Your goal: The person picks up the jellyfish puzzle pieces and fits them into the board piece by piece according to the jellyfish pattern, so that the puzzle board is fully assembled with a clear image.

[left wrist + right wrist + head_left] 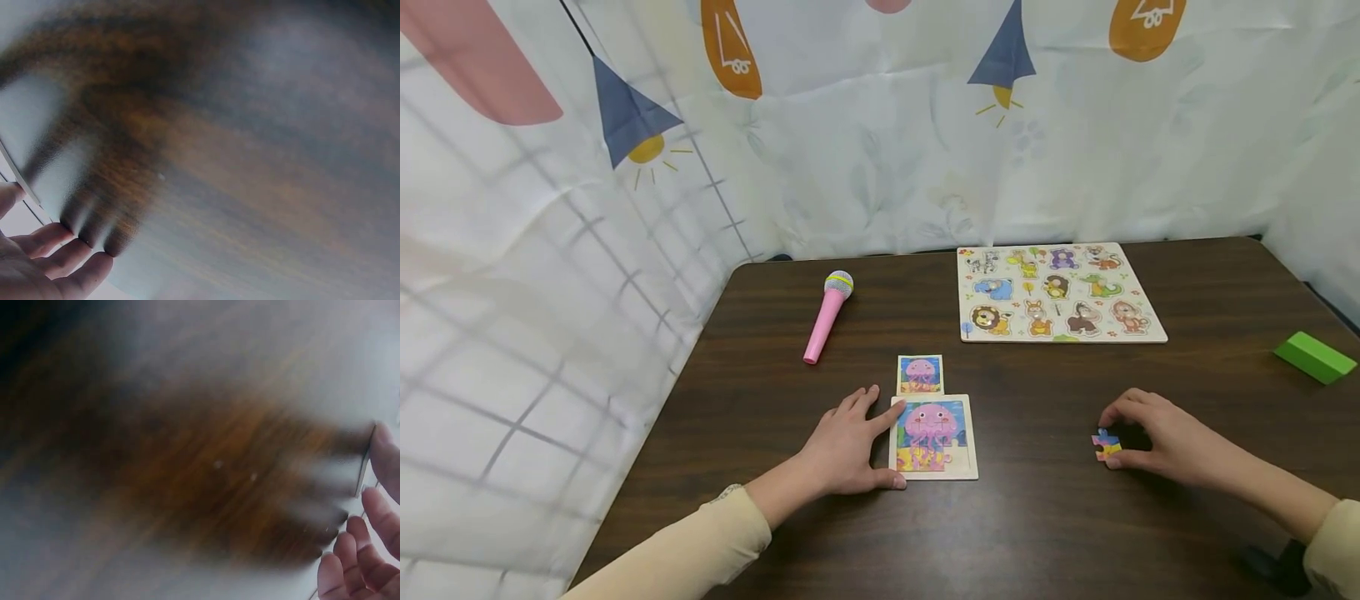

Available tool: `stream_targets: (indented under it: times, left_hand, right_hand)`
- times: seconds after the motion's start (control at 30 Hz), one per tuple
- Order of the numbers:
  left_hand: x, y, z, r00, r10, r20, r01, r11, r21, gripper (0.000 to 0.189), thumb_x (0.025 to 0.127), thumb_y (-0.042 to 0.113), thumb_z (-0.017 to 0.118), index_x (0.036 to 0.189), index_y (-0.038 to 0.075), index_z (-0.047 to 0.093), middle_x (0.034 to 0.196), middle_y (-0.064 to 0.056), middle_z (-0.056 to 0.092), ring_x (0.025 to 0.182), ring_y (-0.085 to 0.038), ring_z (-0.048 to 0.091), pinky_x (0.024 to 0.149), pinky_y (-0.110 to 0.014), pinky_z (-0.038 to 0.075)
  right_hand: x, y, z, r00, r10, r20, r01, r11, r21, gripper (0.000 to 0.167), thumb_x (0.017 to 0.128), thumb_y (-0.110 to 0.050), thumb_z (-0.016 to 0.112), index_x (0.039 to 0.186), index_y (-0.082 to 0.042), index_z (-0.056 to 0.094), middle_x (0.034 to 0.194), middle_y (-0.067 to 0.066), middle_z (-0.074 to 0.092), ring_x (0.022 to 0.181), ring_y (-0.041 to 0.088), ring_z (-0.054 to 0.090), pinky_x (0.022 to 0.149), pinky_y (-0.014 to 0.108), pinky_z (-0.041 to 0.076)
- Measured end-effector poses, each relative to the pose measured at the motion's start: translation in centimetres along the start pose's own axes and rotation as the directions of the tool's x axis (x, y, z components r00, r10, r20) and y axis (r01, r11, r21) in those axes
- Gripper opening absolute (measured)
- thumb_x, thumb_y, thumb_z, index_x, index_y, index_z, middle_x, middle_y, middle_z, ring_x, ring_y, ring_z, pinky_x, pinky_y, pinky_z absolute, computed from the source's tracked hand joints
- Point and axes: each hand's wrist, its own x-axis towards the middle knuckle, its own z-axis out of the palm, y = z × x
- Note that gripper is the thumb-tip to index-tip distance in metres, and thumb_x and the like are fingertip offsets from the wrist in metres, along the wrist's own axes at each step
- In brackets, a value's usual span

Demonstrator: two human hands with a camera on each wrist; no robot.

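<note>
A small square jigsaw puzzle tray (961, 463) lies on the dark table, filled with a pink jellyfish picture (931, 427) except for a bare wooden patch at its lower right corner. My left hand (844, 450) is spread at the tray's left side, index fingertip on the upper left edge, thumb by the lower left corner. Off to the right, my right hand (1168, 437) pinches a blue, pink and yellow jigsaw piece (1107, 445) between thumb and forefinger, low over the table. In the right wrist view the piece's thin edge (364, 464) shows between the fingers (382, 456).
Just above the tray lies a small jellyfish picture card (920, 375). A pink toy microphone (826, 321) rests at the back left, a wooden animal puzzle board (1060, 293) at the back right. Near the right edge sits a green block (1315, 357). Printed curtains (865, 167) hang behind the table.
</note>
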Motion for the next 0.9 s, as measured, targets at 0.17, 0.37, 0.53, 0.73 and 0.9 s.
stream_targets:
  times: [0.17,0.37,0.53,0.73,0.9]
  left_hand:
    - [0.0,0.0,0.0,1.0,0.003,-0.008,-0.003,1.0,0.003,0.097,0.076,0.068,0.078,0.158,0.029,0.041,0.165,-0.019,0.033,0.152,-0.043,0.032,0.112,-0.061,0.041]
    - [0.0,0.0,0.1,1.0,0.01,-0.009,-0.01,1.0,0.007,0.098,0.077,0.069,0.077,0.158,0.029,0.041,0.165,-0.019,0.032,0.152,-0.042,0.031,0.112,-0.062,0.04]
    - [0.1,-0.1,0.1,1.0,0.01,-0.002,-0.01,1.0,0.003,0.098,0.077,0.069,0.076,0.158,0.028,0.04,0.166,-0.019,0.031,0.152,-0.043,0.03,0.112,-0.063,0.039]
    - [0.1,0.0,0.0,1.0,0.006,0.006,-0.006,1.0,0.0,0.098,0.077,0.069,0.076,0.158,0.028,0.04,0.166,-0.019,0.031,0.152,-0.043,0.03,0.113,-0.063,0.039]
    - [0.0,0.0,0.0,1.0,0.001,0.008,-0.001,1.0,-0.001,0.097,0.078,0.068,0.077,0.159,0.029,0.04,0.166,-0.019,0.03,0.152,-0.043,0.03,0.113,-0.062,0.039]
  right_hand:
    - [0.1,-0.3,0.1,1.0,0.018,0.014,-0.018,0.999,0.035,0.037,0.075,-0.032,0.091,0.102,-0.023,0.067,0.103,-0.012,0.06,0.091,-0.004,0.054,0.076,0.027,0.054]
    - [0.1,-0.6,0.3,0.997,-0.051,-0.061,0.056,0.994,0.093,0.042,0.073,-0.014,0.091,0.105,-0.018,0.065,0.097,-0.015,0.063,0.082,-0.009,0.055,0.065,0.022,0.052]
    - [0.2,-0.6,0.3,0.994,-0.062,-0.085,0.074,0.987,0.14,0.043,0.072,-0.003,0.089,0.106,-0.017,0.065,0.097,-0.011,0.066,0.08,-0.01,0.056,0.062,0.021,0.052]
    - [0.6,-0.9,0.0,0.999,0.036,-0.021,-0.031,0.976,0.216,0.038,0.079,0.0,0.084,0.107,-0.017,0.066,0.096,-0.01,0.067,0.079,-0.008,0.058,0.064,0.021,0.054]
    - [1.1,-1.2,-0.3,0.985,0.141,0.098,-0.165,0.935,0.314,0.027,0.085,-0.007,0.081,0.109,-0.009,0.067,0.096,-0.003,0.068,0.079,-0.004,0.06,0.068,0.021,0.054]
